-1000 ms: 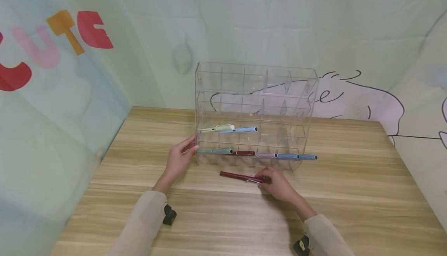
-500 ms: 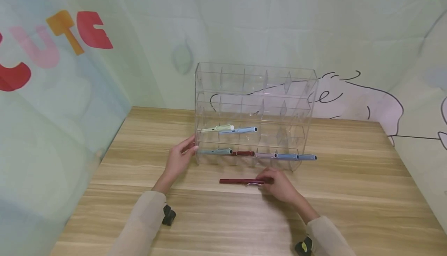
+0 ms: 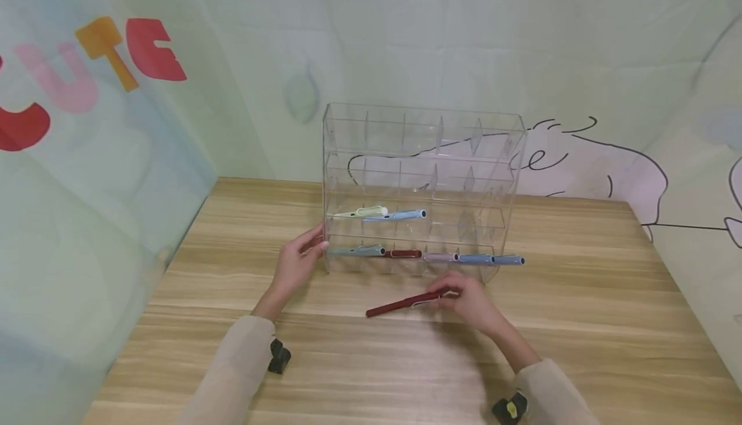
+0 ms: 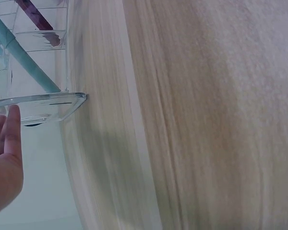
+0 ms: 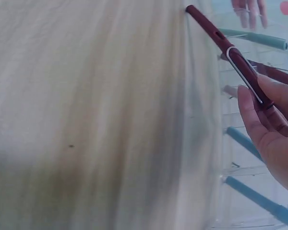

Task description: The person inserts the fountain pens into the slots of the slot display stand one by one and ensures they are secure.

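Note:
My right hand point(image 3: 472, 306) pinches a dark red pen point(image 3: 400, 306) by its clip end, between thumb and fingers. The pen slants, its far end pointing left and down in front of a clear pen rack point(image 3: 417, 177). In the right wrist view its silver clip point(image 5: 244, 72) shows beside the fingertips. With fairly straight fingers, my left hand point(image 3: 294, 267) touches the rack's left side near the bottom. The lowest tier holds several pens: a grey-green pen point(image 3: 359, 251), a red one point(image 3: 404, 254), a pale pink one point(image 3: 440, 257) and blue ones point(image 3: 476, 259) to the right.
One tier up lie a pale green pen point(image 3: 365, 212) and a light blue pen point(image 3: 406, 215). The rack stands on a wooden table point(image 3: 359, 367), close to a printed cloth backdrop point(image 3: 261, 77). Dark wrist cameras point(image 3: 279, 355) sit at both cuffs.
The red pen has swung in my right hand: its left end has tipped down and its clip end has risen slightly. My left hand stays at the rack.

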The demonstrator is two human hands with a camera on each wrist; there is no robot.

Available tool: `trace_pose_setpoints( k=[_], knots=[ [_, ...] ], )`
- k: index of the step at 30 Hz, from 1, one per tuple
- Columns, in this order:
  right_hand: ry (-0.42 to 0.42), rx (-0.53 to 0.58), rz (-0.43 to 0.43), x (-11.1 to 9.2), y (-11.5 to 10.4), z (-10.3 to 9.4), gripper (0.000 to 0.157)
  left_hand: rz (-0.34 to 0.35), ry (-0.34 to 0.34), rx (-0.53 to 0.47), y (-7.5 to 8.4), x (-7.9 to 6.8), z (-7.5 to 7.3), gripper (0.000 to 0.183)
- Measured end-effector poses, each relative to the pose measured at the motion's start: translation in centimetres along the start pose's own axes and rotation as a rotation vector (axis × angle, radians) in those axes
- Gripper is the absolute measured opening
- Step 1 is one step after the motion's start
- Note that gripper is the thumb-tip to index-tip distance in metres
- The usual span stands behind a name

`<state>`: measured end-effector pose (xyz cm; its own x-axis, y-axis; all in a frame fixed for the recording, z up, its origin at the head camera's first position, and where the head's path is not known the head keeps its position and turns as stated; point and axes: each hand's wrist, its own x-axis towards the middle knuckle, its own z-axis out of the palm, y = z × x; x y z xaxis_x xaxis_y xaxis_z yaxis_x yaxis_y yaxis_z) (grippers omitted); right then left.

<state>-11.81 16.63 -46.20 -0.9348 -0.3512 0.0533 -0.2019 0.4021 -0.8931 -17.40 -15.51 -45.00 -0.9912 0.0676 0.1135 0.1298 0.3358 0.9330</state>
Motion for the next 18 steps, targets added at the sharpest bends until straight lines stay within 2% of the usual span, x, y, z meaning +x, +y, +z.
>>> trace_pose_setpoints(
  k=[6, 10, 13, 18],
  knots=[
    [-0.011, 0.074, -0.057, 0.0, -1.4, -0.9, 0.017, 0.0, -0.001, -0.007, 0.0, 0.0, 0.0, 0.041],
    [0.015, 0.125, -0.106, 0.1, -2.8, -2.1, 0.017, 0.003, 0.004, -0.012, -0.1, 0.0, 0.0, 0.04],
    [0.052, 0.133, -0.106, 0.2, -4.1, -3.5, 0.018, 0.002, 0.003, -0.012, -0.1, 0.1, 0.0, 0.04],
    [0.137, 0.076, -0.041, 0.2, -6.4, -6.5, 0.019, -0.005, -0.002, -0.006, 0.0, 0.0, 0.0, 0.041]
  ],
)
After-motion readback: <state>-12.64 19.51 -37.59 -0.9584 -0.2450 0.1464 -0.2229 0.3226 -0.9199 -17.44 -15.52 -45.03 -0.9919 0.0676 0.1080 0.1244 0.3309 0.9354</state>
